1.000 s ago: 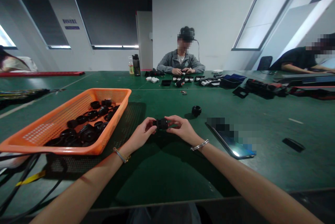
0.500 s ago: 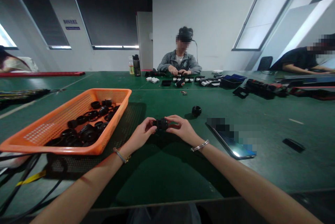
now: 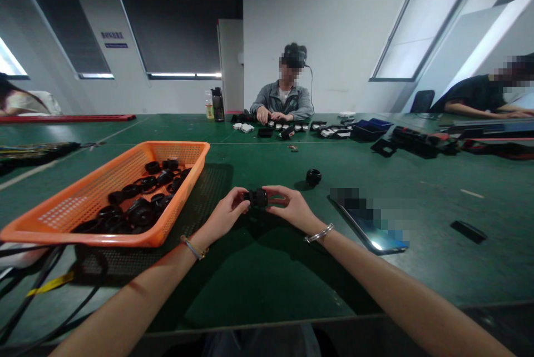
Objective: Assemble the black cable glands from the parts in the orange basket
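Observation:
Between my two hands is a black, ribbed, lens-like cylinder (image 3: 258, 198), lying sideways just above the green table. My left hand (image 3: 230, 207) pinches its left end between thumb and fingers. On the opposite end, the fingers and thumb of my right hand (image 3: 291, 206) close around the rim. A second black round part (image 3: 313, 177) stands on the table beyond my right hand. Left of my hands, an orange perforated basket (image 3: 183, 199) holds several similar black round parts (image 3: 141, 213). The fingertips partly hide the ends of the held cylinder.
A phone (image 3: 371, 223) lies right of my right forearm, with a small black flat piece (image 3: 468, 231) farther right. Dark cables (image 3: 45, 273) run at the lower left. Across the table (image 3: 267, 268), a co-worker (image 3: 283, 98) handles small black-and-white items. Two bottles (image 3: 217, 104) stand at the back.
My hands and the lens-like cylinder stay almost in place. The co-worker's hands opposite have shifted slightly to the left.

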`<action>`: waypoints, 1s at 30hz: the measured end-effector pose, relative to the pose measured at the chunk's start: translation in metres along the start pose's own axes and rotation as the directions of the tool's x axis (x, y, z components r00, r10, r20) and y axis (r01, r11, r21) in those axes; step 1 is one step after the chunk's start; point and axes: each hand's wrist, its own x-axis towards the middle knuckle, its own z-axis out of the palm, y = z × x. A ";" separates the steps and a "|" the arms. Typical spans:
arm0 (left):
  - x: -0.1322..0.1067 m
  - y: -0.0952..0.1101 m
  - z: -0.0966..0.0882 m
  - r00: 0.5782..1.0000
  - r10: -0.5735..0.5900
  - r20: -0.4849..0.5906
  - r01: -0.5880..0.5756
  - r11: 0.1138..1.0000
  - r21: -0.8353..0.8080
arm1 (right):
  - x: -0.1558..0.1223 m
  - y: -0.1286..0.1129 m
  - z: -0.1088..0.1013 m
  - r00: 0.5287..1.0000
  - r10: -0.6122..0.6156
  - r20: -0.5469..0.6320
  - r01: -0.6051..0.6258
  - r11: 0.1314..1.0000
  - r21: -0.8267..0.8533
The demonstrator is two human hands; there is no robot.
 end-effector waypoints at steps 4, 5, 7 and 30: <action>0.000 -0.001 0.000 1.000 -0.004 0.004 0.004 1.000 -0.010 | 0.000 0.003 0.000 0.999 -0.029 -0.024 0.029 0.999 0.013; 0.000 -0.001 0.000 1.000 -0.003 0.005 0.003 1.000 -0.010 | 0.000 0.003 0.000 0.999 -0.033 -0.028 0.034 0.999 0.011; 0.000 -0.001 0.000 1.000 0.003 0.009 -0.003 1.000 -0.010 | 0.000 0.002 0.000 0.999 -0.032 -0.026 0.032 0.999 -0.012; 0.000 -0.009 -0.001 0.999 0.035 0.033 -0.034 0.999 -0.029 | 0.000 -0.002 -0.004 0.999 -0.002 0.048 0.004 0.998 -0.055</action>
